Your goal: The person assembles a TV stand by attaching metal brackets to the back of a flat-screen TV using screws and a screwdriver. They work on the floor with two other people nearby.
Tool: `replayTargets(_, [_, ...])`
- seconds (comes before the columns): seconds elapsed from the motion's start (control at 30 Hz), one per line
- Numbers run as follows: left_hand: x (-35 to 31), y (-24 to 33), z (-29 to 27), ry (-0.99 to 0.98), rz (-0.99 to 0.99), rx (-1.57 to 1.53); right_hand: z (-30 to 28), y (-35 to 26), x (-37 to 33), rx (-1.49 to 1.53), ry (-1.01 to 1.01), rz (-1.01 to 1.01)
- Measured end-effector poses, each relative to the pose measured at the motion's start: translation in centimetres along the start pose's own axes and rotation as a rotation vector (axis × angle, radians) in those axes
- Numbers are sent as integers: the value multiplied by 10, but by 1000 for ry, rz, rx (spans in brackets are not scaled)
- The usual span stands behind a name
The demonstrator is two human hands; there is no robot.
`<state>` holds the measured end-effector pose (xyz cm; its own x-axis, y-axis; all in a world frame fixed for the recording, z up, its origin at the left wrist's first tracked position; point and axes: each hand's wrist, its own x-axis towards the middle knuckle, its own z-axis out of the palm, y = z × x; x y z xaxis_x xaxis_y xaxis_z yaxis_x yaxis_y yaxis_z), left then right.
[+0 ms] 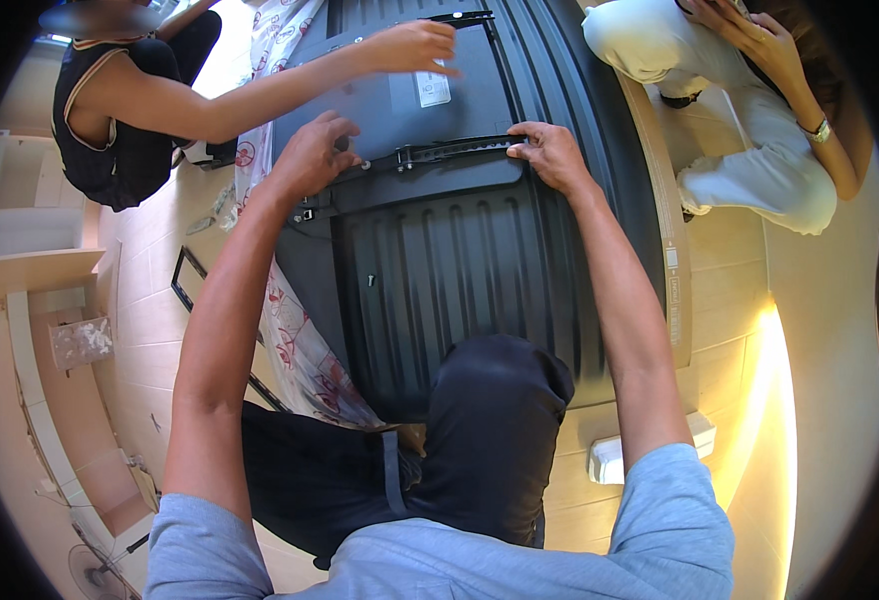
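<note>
A slotted black metal bracket (465, 150) lies crosswise on the ribbed back of a large flat black appliance, probably a television (430, 240). My right hand (552, 155) pinches the bracket's right end between thumb and fingers. Over its left end, my left hand (318, 155) is curled, with thumb and forefinger apart beside a small shiny bolt (366, 164). Nothing shows clearly between those fingers. A loose screw (371, 281) rests on the black back, nearer to me. Beyond the bracket, another person's hand (425, 48) reaches in from the left above a white label (434, 88).
Printed plastic wrapping (300, 350) runs along the panel's left edge, and flat cardboard (675, 290) along its right. People crouch at far left and far right. A thin black frame (192, 275) lies on the floor at left. A white block (608, 460) sits by my right arm.
</note>
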<state>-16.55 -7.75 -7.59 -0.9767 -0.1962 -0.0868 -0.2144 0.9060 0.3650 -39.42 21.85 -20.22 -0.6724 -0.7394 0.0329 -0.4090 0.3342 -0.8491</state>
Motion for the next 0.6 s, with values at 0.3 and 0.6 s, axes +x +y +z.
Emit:
replayTargets(0.3, [-7,-6,7,50,42,-13,14,-1,-15,-70,140,79])
replayTargets(0.6, [-8,-5,5,42,37,146,24,10,-13,-8,168,89])
